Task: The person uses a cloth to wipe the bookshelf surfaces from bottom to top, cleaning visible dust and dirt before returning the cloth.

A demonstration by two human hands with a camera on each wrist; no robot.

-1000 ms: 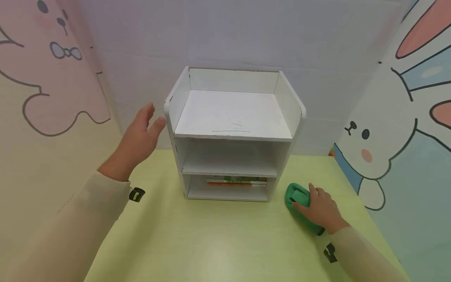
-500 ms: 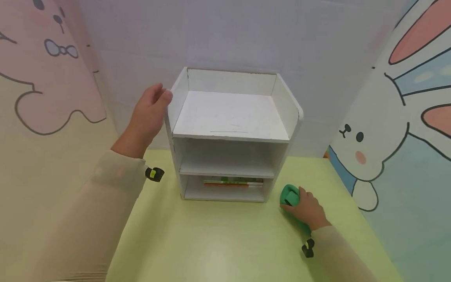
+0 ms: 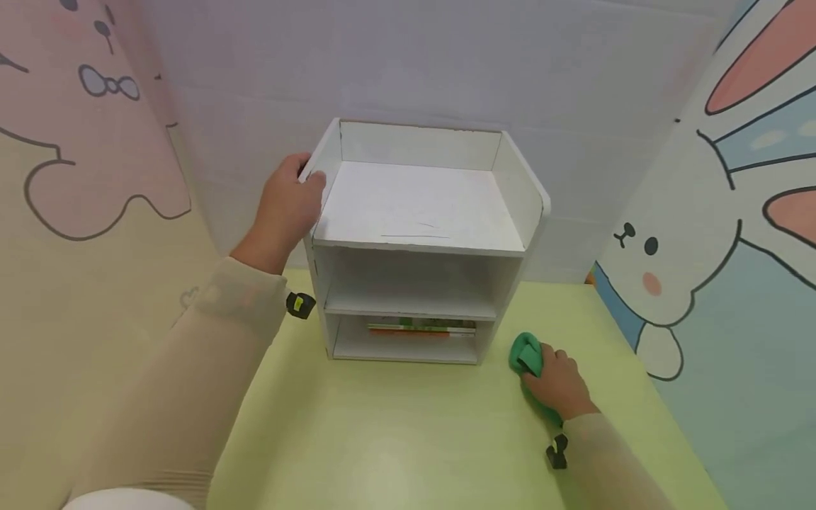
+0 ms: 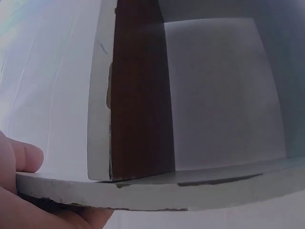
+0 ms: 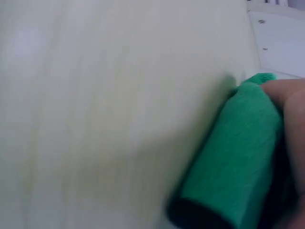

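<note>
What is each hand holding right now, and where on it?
Left hand grips the white shelf unit by its upper left side panel; right hand holds the rolled green cloth from above.

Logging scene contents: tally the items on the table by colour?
White: 1, shelf unit
Green: 1, rolled cloth
Orange and green: 1, flat stack of books on the bottom shelf; how many cannot be told
Total: 3

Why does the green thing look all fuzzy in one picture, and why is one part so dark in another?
Right wrist view: the green cloth is very near the camera, so it and the table blur. Left wrist view: the shelf's side wall lies in shadow, looking dark brown. Head view: evenly lit and sharp, with wall edges slightly bent by the lens.
</note>
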